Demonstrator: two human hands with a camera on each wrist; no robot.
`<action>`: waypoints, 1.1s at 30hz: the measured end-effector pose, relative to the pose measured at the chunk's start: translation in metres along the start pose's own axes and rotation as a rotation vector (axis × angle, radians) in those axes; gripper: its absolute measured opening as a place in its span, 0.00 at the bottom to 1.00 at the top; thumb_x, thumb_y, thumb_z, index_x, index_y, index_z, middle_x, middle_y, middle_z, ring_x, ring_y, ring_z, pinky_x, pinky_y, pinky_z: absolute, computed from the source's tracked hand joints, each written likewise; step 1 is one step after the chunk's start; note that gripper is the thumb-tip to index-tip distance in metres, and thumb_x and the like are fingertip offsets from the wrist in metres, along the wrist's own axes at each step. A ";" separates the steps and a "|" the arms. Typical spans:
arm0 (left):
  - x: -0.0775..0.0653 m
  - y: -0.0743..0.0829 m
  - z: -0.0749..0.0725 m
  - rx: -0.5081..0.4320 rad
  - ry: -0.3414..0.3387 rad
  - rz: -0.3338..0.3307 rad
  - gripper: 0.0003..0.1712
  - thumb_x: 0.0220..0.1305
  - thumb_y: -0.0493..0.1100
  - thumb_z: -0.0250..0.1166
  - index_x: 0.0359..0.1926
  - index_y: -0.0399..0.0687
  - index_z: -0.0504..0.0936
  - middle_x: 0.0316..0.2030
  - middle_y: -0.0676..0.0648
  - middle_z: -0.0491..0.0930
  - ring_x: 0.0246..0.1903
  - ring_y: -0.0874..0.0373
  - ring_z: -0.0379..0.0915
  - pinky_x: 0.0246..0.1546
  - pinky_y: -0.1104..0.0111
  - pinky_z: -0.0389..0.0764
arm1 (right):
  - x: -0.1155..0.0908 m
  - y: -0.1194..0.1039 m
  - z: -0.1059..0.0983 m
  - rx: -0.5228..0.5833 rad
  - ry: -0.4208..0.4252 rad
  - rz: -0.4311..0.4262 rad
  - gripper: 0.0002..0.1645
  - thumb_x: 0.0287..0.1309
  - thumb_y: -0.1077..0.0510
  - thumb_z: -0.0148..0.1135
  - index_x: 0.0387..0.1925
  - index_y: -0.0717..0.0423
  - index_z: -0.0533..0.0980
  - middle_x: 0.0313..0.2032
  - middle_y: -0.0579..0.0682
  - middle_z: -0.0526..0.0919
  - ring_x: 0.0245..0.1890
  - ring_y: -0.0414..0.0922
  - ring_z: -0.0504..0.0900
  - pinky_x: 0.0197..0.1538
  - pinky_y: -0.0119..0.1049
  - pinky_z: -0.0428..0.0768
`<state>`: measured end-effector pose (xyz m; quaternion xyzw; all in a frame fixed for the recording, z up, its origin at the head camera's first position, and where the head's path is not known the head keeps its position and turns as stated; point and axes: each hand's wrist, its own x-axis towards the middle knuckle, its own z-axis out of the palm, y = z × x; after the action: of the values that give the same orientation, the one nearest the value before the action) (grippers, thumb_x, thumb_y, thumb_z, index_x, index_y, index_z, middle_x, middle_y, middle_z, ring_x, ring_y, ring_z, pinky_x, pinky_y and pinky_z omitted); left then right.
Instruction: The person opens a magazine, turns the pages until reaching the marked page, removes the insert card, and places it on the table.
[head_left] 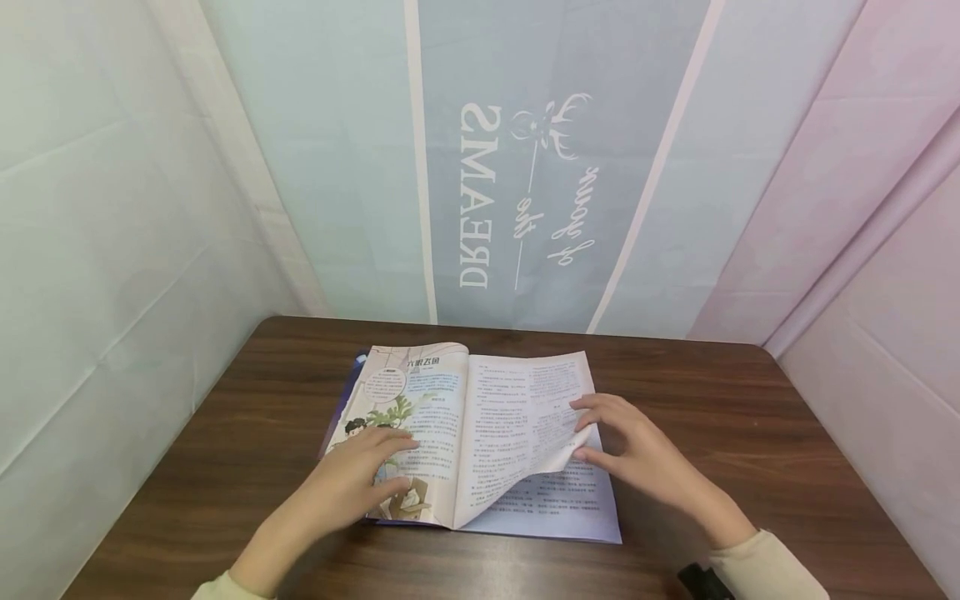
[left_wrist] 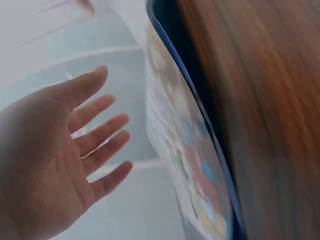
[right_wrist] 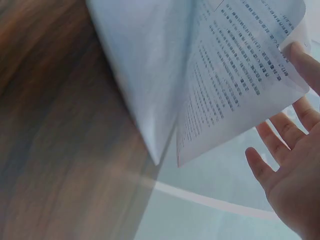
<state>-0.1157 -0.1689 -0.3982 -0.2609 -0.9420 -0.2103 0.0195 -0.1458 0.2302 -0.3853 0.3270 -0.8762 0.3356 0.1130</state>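
Magazine page (head_left: 517, 425) pinched in right hand (head_left: 637, 446); backdrop (head_left: 501, 196) reads "DREAMS".

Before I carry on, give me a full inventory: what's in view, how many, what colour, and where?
Open book: 1, pale pages with a dark blue left edge, on the table
Lifted page: 1, whitish with dark print, right half of the book
Plant picture: 1, green, printed on the book's left half
Table: 1, dark brown, under the book
Backdrop: 1, pale blue-grey with white stripes, behind the table
Lettering: 1 group, white, upside down on the backdrop
Black object: 1, black, by the right sleeve, unclear what
Sleeves: 2, cream, bottom edge
Left hand: 1, bare, over the book's left half
Right hand: 1, bare, pinching the lifted page
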 end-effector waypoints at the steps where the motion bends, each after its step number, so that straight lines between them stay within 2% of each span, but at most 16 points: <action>1: 0.003 0.005 0.001 -0.014 0.003 0.012 0.28 0.60 0.52 0.72 0.59 0.49 0.80 0.58 0.49 0.78 0.59 0.50 0.72 0.60 0.52 0.74 | 0.002 -0.003 0.000 -0.001 0.007 -0.002 0.24 0.43 0.62 0.80 0.39 0.41 0.77 0.55 0.47 0.80 0.60 0.50 0.73 0.65 0.20 0.59; 7: 0.018 0.031 0.001 -0.078 0.030 0.110 0.25 0.62 0.51 0.70 0.59 0.52 0.79 0.58 0.54 0.78 0.59 0.56 0.72 0.59 0.57 0.75 | 0.015 -0.017 0.000 0.003 0.035 0.002 0.23 0.43 0.59 0.80 0.39 0.40 0.76 0.56 0.45 0.80 0.62 0.51 0.71 0.67 0.24 0.58; 11: 0.026 0.047 0.000 -0.109 0.048 0.169 0.24 0.64 0.51 0.70 0.59 0.55 0.79 0.57 0.56 0.78 0.58 0.58 0.73 0.59 0.59 0.76 | 0.024 -0.027 0.000 0.004 0.042 0.019 0.23 0.44 0.58 0.81 0.38 0.40 0.76 0.56 0.44 0.80 0.64 0.50 0.69 0.68 0.36 0.62; 15: 0.033 0.062 0.000 -0.142 0.126 0.242 0.25 0.62 0.50 0.71 0.59 0.55 0.78 0.55 0.56 0.79 0.57 0.60 0.75 0.57 0.61 0.77 | 0.034 -0.038 0.000 0.004 0.038 0.024 0.21 0.44 0.57 0.80 0.38 0.41 0.77 0.56 0.44 0.80 0.66 0.50 0.68 0.67 0.52 0.64; 18: 0.038 0.070 0.001 -0.161 0.195 0.303 0.27 0.61 0.49 0.72 0.60 0.52 0.77 0.55 0.54 0.80 0.55 0.59 0.76 0.54 0.62 0.80 | 0.040 -0.047 -0.001 -0.002 0.032 0.014 0.20 0.45 0.56 0.80 0.38 0.42 0.78 0.57 0.44 0.80 0.67 0.51 0.67 0.67 0.58 0.62; 21: 0.042 0.077 0.001 -0.166 0.220 0.331 0.30 0.61 0.49 0.72 0.62 0.51 0.75 0.56 0.53 0.79 0.55 0.58 0.76 0.53 0.62 0.80 | 0.044 -0.054 -0.002 -0.025 0.026 0.002 0.20 0.45 0.54 0.80 0.38 0.42 0.78 0.57 0.44 0.80 0.67 0.51 0.67 0.68 0.60 0.60; 26: 0.045 0.085 0.001 -0.168 0.237 0.328 0.34 0.60 0.51 0.73 0.65 0.50 0.73 0.57 0.53 0.79 0.55 0.58 0.76 0.54 0.63 0.80 | 0.049 -0.062 -0.002 -0.049 0.020 -0.020 0.20 0.45 0.53 0.80 0.38 0.41 0.78 0.58 0.43 0.79 0.68 0.50 0.66 0.69 0.62 0.58; 29: 0.047 0.088 0.001 -0.179 0.280 0.344 0.34 0.58 0.49 0.74 0.64 0.50 0.74 0.56 0.53 0.79 0.53 0.60 0.77 0.53 0.65 0.80 | 0.052 -0.065 -0.001 -0.052 0.021 -0.037 0.20 0.45 0.53 0.80 0.38 0.41 0.78 0.58 0.44 0.79 0.68 0.51 0.66 0.69 0.61 0.59; 33: 0.050 0.091 0.002 -0.200 0.349 0.372 0.30 0.57 0.44 0.75 0.60 0.50 0.77 0.53 0.54 0.81 0.51 0.62 0.78 0.52 0.67 0.80 | 0.053 -0.069 -0.001 -0.054 0.022 -0.053 0.21 0.44 0.52 0.81 0.39 0.42 0.78 0.59 0.44 0.79 0.68 0.51 0.66 0.67 0.60 0.62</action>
<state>-0.1132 -0.0735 -0.3578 -0.3898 -0.8348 -0.3369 0.1940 -0.1420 0.1656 -0.3272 0.3434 -0.8746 0.3124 0.1401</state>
